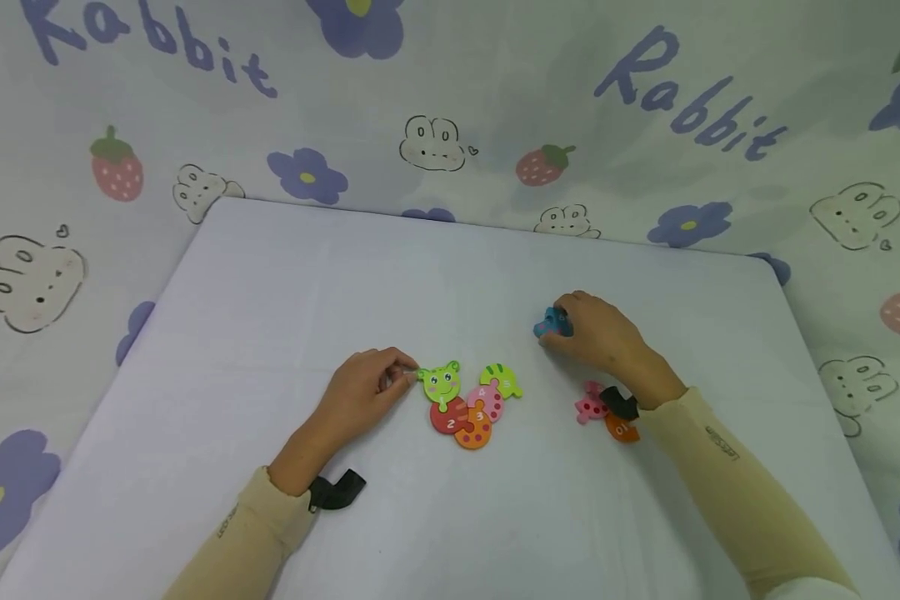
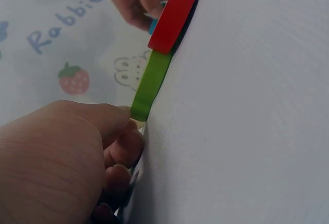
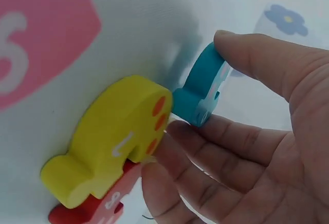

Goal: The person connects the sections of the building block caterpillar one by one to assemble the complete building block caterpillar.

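Observation:
My left hand [image 1: 363,387] pinches the edge of a green smiling caterpillar-head puzzle piece [image 1: 441,384] between thumb and fingertips, while the piece stays on the table. Joined to it in a zigzag are a red piece [image 1: 448,415] marked 2, an orange piece [image 1: 472,429] marked 3, a pink piece [image 1: 486,401] and a striped green piece [image 1: 499,380]. My right hand [image 1: 600,333] holds a blue puzzle piece [image 3: 201,82] between thumb and fingers. Against those fingers, in the right wrist view, are a yellow piece [image 3: 115,131] marked 7 and a red piece [image 3: 105,206] marked 8.
Beside the right wrist lie a pink spotted piece [image 1: 589,405] and an orange piece [image 1: 621,428] marked 10, partly covered by the black wrist strap [image 1: 619,403]. A white cloth covers the table [image 1: 345,275]. Behind it hangs a rabbit-print curtain [image 1: 487,92].

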`<state>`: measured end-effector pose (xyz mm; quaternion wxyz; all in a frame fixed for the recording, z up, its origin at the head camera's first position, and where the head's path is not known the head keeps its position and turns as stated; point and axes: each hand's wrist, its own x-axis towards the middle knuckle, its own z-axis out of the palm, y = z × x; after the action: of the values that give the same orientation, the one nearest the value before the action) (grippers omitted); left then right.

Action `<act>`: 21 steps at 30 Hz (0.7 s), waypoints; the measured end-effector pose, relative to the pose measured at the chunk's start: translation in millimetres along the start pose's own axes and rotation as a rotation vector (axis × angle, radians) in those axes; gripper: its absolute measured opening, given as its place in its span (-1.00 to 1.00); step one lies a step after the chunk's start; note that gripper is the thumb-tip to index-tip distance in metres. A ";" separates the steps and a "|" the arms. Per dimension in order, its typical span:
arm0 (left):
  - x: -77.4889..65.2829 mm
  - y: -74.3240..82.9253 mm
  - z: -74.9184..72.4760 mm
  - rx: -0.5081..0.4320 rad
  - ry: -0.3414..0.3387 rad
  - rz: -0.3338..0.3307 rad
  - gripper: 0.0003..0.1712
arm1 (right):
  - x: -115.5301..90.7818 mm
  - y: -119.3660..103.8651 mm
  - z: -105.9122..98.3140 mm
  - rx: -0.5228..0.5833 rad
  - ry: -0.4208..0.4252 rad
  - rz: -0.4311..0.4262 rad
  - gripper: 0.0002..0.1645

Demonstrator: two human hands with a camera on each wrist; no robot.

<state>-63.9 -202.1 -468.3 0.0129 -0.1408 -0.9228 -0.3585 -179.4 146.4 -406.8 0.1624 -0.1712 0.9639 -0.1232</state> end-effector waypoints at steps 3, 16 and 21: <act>-0.1 0.0 -0.2 -0.001 0.003 -0.004 -0.85 | -7.1 -3.3 -1.8 0.008 -0.004 -0.016 -0.24; 0.4 1.0 -1.4 -0.005 0.001 0.000 -0.85 | -52.4 -29.5 8.2 0.139 -0.036 -0.091 -0.31; 1.0 -1.1 -0.3 -0.012 0.003 0.007 -0.85 | -63.6 -38.9 15.7 0.083 -0.039 -0.098 -0.30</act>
<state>-65.2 -202.9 -468.7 0.0147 -0.1434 -0.9200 -0.3644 -106.0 131.7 -392.6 0.1821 -0.2137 0.9451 -0.1674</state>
